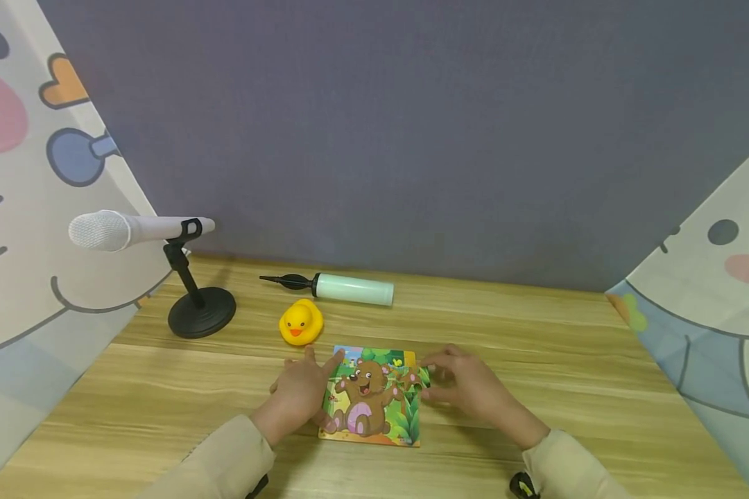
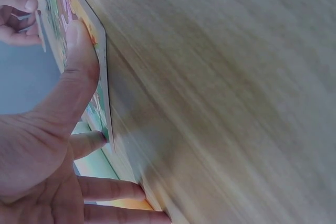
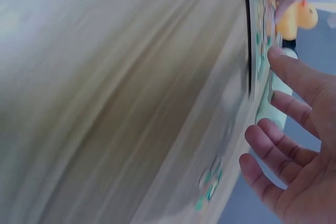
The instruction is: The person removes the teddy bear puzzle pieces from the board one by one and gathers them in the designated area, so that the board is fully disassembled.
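Note:
A square bear jigsaw puzzle (image 1: 365,402) lies flat on the wooden table between the two hands. My left hand (image 1: 299,391) rests along its left side: the thumb lies on the picture, the index finger touches near the far corner, and other straight fingertips rest on the tabletop, as the left wrist view shows. Between thumb and index finger, my right hand (image 1: 471,384) pinches a puzzle piece (image 3: 271,85), seen edge-on in the right wrist view. That piece (image 1: 417,378) is tilted over the puzzle's right side. The right hand's other fingers are loosely bent, off the piece.
A yellow rubber duck (image 1: 301,323) sits just beyond the left hand. Behind it lies a pale green hand pump (image 1: 352,289) with a black nozzle. A white microphone (image 1: 140,230) on a black stand (image 1: 202,312) occupies the back left. A grey panel (image 1: 399,138) closes the rear.

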`<state>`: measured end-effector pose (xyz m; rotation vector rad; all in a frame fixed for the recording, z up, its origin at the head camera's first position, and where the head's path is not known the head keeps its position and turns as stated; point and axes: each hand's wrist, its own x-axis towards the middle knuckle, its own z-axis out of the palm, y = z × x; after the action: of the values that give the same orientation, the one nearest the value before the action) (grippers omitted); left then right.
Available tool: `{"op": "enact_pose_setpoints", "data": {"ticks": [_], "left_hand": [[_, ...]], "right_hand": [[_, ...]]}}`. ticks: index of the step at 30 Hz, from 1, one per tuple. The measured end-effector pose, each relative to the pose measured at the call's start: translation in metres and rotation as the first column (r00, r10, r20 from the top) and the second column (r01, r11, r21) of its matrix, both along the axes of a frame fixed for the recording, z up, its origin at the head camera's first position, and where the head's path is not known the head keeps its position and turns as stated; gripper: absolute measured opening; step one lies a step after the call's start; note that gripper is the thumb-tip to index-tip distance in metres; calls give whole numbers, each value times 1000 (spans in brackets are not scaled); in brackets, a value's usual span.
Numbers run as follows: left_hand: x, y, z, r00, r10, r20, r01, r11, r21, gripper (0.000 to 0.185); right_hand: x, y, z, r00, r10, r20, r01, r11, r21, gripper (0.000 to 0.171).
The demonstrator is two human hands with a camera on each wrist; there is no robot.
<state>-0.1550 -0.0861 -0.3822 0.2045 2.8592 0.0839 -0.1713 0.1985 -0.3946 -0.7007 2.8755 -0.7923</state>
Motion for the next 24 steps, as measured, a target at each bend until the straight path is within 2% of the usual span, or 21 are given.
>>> {"op": "enact_pose_setpoints", "data": {"ticks": [9,15,24], "left_hand": [[-1,0,0,1000,10,23,-10,1000,8,121],[-1,1,-1,1000,7,23,-7,1000,2,121],[-1,0,-1,1000,3,16,-3,1000,10,121]], "right_hand": [[-1,51,4,1000,-1,-22,0,999,-39,48],[-3,84,5,998,-46,-51,43,998,-49,49],[-7,117,0,991,-91,-95,91,996,-1,49]]}}
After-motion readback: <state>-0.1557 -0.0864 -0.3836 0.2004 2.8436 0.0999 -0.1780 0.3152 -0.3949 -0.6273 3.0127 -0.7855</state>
